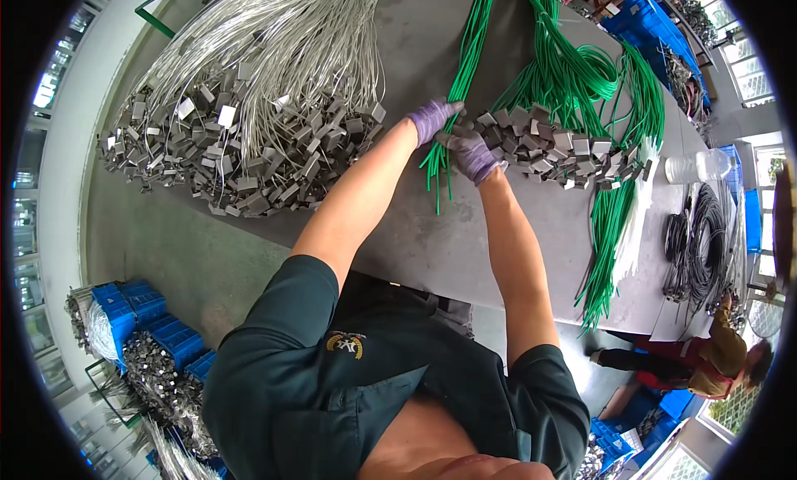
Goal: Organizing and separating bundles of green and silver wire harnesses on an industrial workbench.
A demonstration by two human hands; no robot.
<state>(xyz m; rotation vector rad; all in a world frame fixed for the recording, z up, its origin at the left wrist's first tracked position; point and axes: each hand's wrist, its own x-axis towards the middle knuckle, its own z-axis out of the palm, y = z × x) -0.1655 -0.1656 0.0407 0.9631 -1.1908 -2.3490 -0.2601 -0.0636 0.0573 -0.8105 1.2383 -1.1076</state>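
At the middle of the table (415, 231), seen from the head, a slim bundle of green wires (473, 44) runs from the far edge to loose near ends, probably laid lengthwise so the strands lie parallel. The left hand (432, 120), gloved, closes around it from the left, seemingly to gather the strands. The right hand (471, 154) has curled fingers against the bundle just nearer; whether they pinch it I cannot tell. Grey blocks (548, 148) with more green wire lie right, silvery wires (290, 40) left, apparently grouped by kind.
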